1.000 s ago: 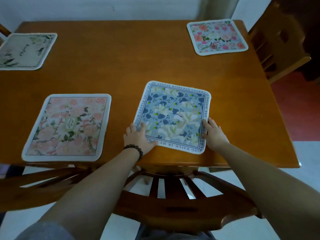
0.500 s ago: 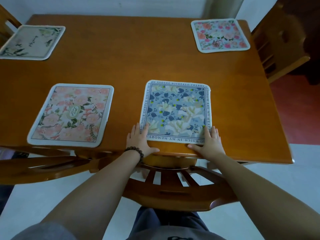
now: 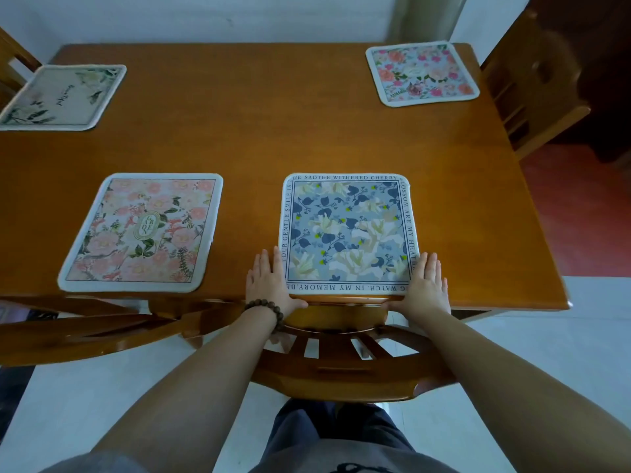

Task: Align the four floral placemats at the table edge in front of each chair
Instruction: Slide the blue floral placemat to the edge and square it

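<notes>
Floral placemats, four square cloth ones, lie on the orange-brown wooden worktop (image 3: 307, 131). Blue-leaf placemat with a lettered border (image 3: 348, 233) sits at the near edge, squared before the curved-back wooden chair (image 3: 341, 370). Peach rose placemat (image 3: 143, 232) lies near left, cream placemat (image 3: 65, 97) far left, pink-flower placemat (image 3: 421, 73) far right. Left hand (image 3: 269, 285) and right hand (image 3: 426, 285) lie flat, fingers straight, flanking the blue one's near corners, grasping nothing.

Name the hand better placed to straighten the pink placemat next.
Left. The left hand lies flat beside the blue placemat, nearer the pink placemat; the right hand sits beyond the blue one.
</notes>
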### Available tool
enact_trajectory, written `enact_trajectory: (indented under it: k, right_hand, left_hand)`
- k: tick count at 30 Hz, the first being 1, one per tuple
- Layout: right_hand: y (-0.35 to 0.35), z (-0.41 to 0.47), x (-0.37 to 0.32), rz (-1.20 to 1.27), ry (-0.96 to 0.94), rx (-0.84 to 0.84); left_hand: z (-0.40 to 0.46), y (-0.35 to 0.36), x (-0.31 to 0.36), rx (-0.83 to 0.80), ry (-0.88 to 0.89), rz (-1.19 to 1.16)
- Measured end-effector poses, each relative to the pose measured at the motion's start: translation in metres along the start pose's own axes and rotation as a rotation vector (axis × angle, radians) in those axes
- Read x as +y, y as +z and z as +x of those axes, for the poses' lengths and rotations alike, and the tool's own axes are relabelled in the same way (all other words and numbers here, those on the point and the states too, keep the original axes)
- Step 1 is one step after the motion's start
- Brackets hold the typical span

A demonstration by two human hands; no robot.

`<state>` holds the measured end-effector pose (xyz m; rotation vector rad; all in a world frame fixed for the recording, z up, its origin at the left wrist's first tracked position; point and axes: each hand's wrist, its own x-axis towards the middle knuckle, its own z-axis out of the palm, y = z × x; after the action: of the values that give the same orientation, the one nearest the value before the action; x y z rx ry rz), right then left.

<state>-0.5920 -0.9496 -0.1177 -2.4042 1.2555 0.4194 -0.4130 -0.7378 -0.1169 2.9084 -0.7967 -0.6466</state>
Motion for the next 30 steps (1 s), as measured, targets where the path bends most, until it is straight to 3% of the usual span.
enact_trajectory:
  k: [5, 13, 21, 30]
  right_hand:
    - [0.003, -0.001, -0.002, 0.067, 0.044, -0.037]
    - [0.007, -0.002, -0.002, 0.167, 0.053, 0.053]
    - [0.006, 0.000, 0.000, 0.055, 0.087, -0.030]
    - [0.012, -0.007, -0.003, 0.118, 0.091, 0.054]
  left_hand:
    - [0.003, 0.002, -0.003, -0.069, -0.031, -0.009]
    - [0.000, -0.001, -0.005, -0.051, -0.013, -0.059]
    - [-0.001, -0.002, -0.005, -0.056, -0.013, -0.072]
    - [-0.003, 0.004, -0.002, 0.033, -0.036, -0.140]
